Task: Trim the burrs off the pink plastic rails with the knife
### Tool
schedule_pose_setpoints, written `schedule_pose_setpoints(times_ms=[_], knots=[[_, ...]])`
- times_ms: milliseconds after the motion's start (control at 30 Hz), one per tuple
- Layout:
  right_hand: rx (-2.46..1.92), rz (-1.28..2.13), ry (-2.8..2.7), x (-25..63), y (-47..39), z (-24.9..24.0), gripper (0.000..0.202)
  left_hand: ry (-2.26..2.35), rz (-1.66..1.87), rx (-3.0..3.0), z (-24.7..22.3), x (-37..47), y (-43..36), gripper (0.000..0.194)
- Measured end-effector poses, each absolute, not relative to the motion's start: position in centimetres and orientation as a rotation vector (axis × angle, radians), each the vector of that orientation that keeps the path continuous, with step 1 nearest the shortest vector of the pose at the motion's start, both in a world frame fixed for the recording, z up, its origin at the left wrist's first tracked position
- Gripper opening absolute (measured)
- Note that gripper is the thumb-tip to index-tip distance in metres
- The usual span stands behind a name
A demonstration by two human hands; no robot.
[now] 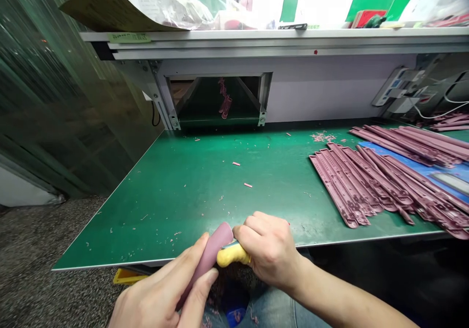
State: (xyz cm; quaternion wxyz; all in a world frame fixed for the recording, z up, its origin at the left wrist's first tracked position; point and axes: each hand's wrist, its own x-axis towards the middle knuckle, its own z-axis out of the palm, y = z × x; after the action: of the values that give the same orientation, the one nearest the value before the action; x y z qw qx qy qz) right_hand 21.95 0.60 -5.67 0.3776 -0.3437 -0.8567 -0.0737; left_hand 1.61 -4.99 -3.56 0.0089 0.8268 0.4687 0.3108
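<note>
2 pale edges (110,265) of the green table (190,171), left and near, are framing our room for moving, while pink strips (366,184) are taking up the right side. Our left hand (157,291) is gripping a pink piece (210,250) by the near edge; our right hand (270,250) is gripping a yellow tool (232,255) beside its upper end, so the piece is sitting between our hands. Scraps (236,164) are dotting the tabletop, and a shelf (256,37) is running above a pale back panel (322,91).
</note>
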Motion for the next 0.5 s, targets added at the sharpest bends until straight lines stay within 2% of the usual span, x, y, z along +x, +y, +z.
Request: schedule_pose_setpoints(times_ms=[267, 500], knots=[[-0.660, 0.085, -2.416, 24.4, 1.9, -4.6, 0.065, 0.840, 0.511, 3.073, -1.2, -2.2, -1.0, 0.048], [-0.524, 0.038, -2.656, 24.1, 2.3, -4.5, 0.045, 0.488, 0.367, 3.262, 1.4, -1.7, 0.3, 0.038]])
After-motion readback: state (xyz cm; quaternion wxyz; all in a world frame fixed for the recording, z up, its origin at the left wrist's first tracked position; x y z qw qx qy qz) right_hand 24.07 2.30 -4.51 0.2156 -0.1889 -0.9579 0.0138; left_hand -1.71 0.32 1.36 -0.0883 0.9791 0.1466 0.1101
